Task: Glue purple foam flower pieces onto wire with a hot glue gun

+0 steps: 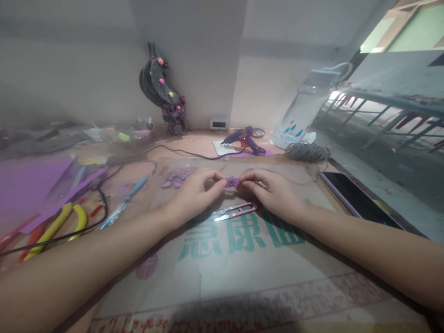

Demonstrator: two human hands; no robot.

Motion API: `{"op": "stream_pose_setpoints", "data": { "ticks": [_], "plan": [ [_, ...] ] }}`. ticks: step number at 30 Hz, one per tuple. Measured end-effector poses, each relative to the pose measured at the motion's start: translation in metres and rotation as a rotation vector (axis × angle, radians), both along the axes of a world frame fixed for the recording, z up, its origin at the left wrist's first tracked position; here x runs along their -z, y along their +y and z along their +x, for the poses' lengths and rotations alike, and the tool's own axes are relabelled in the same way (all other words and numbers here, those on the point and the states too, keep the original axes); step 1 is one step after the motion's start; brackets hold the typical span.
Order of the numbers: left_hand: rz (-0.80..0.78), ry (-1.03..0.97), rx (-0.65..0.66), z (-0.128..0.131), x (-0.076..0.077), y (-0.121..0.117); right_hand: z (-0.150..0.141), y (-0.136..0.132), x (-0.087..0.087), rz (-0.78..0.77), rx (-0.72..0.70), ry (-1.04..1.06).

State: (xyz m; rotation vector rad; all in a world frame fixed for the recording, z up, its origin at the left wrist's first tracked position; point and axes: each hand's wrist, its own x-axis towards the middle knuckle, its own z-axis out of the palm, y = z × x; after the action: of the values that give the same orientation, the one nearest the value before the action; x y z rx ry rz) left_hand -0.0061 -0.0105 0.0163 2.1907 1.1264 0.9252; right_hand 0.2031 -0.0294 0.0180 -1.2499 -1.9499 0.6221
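Observation:
A small purple flower-shaped piece (232, 181) is held between my two hands, just above the printed cardboard sheet (222, 273). My left hand (204, 187) pinches its left side with thumb and forefinger. On the other side, the fingertips of my right hand (263, 187) close on its right edge. Pink-handled thread snips (239, 211) lie on the cardboard right below the hands, blades pointing left. Several purple cut pieces (173, 178) rest beside my left hand, partly hidden behind it.
At the back stand a glue gun (244, 139) with a red light, a small white display (219, 123), a water bottle (305, 106) and grey yarn (307, 151). A phone (359, 199) lies right. Left are pens (126, 199), purple sheets (34, 185) and a black cord (104, 203). A decorated grey crescent (156, 81) leans on the wall.

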Motion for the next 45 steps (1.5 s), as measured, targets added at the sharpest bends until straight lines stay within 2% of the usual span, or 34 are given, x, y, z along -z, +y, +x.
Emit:
{"op": "stream_pose_setpoints", "data": {
  "ticks": [5,13,16,19,21,22,28,30,34,36,45],
  "plan": [
    [0.044,0.02,0.022,0.0,0.0,0.0,-0.002,-0.002,-0.004,-0.134,-0.08,0.032],
    [0.006,0.007,0.046,0.0,-0.001,-0.001,-0.002,-0.001,-0.003,-0.172,-0.073,0.044],
    [-0.083,-0.045,-0.007,0.001,-0.002,-0.001,0.003,-0.001,-0.006,-0.015,-0.103,-0.049],
    [-0.143,-0.082,-0.042,0.001,-0.002,0.0,0.006,-0.004,-0.01,0.245,-0.329,-0.323],
    [-0.136,-0.082,-0.042,0.001,-0.001,0.001,0.005,-0.007,-0.01,0.348,-0.486,-0.494],
    [-0.13,-0.08,-0.04,0.001,-0.001,0.001,0.004,-0.008,-0.009,0.375,-0.518,-0.548],
    [-0.122,-0.072,-0.033,0.0,0.002,0.003,-0.001,-0.009,-0.002,0.491,-0.495,-0.691],
    [-0.116,-0.077,-0.024,0.0,0.002,0.003,0.001,-0.01,-0.002,0.504,-0.473,-0.65],
    [-0.142,-0.065,-0.024,-0.001,0.002,0.002,0.008,-0.009,-0.003,0.474,-0.243,-0.424],
    [-0.14,-0.047,-0.029,-0.001,0.002,0.002,0.012,-0.006,-0.001,0.467,-0.178,-0.364],
    [-0.124,-0.033,-0.039,0.0,0.002,0.002,0.017,0.009,0.005,0.404,-0.119,-0.391]
  ]
}}
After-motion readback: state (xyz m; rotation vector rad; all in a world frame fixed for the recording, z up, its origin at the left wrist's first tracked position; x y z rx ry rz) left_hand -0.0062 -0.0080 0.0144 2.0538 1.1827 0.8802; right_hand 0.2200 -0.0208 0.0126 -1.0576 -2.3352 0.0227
